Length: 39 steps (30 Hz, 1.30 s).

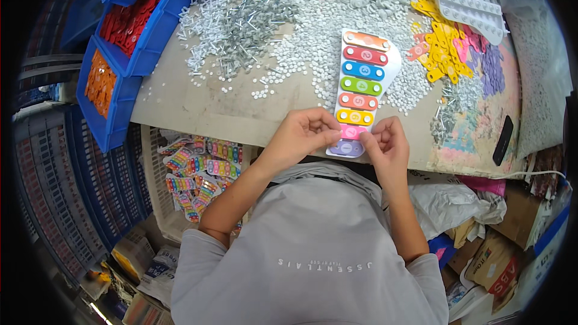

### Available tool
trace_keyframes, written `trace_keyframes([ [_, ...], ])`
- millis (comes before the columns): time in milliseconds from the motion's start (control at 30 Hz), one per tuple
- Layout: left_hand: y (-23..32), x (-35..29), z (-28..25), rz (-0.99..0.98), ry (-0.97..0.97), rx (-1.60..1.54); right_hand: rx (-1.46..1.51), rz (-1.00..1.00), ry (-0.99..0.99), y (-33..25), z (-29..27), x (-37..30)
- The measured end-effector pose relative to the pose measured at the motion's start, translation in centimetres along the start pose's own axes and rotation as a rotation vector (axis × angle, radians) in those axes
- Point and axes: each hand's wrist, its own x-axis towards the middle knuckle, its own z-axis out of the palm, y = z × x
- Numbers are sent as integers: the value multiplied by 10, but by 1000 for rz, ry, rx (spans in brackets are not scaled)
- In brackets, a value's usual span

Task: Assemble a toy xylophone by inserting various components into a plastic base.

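Observation:
A toy xylophone with a white base and a row of coloured bars lies on the table's near edge. My left hand has its fingers closed at the left end of the pink bar. At that bar's other end my right hand is pinched, thumb against the bar. Fingertips hide both ends of it. Below it, nearest to me, is a purple bar. The bars farther up, such as the yellow bar and the green bar, show white round caps at both ends.
Small white caps and metal pins are heaped across the table. Blue bins of coloured bars stand at left. Yellow bars, purple bars and a black phone-like object lie right. A crate below holds finished-looking xylophones.

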Motion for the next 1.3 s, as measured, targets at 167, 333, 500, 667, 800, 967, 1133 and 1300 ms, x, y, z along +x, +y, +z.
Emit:
trace_keyframes([
  [167,13,2,7,63,68,464,52,279,-148,-4,-14,8],
  [333,13,15,3,-46,-90,324,53,328,-315,0,-17,14],
  [500,12,20,-1,-47,-131,260,20,304,-334,3,-15,15],
  [667,9,24,-4,-22,-138,311,-24,295,-297,-2,-11,14],
  [800,15,18,-2,-30,-148,253,-39,318,-359,-4,-22,17],
  [967,18,-7,-1,44,46,289,-647,-178,299,-8,-87,40],
  [1133,9,-17,-35,280,403,342,-1056,-483,596,10,-185,61],
  [1300,25,-29,-104,599,1002,764,-984,-348,503,21,-198,67],
])
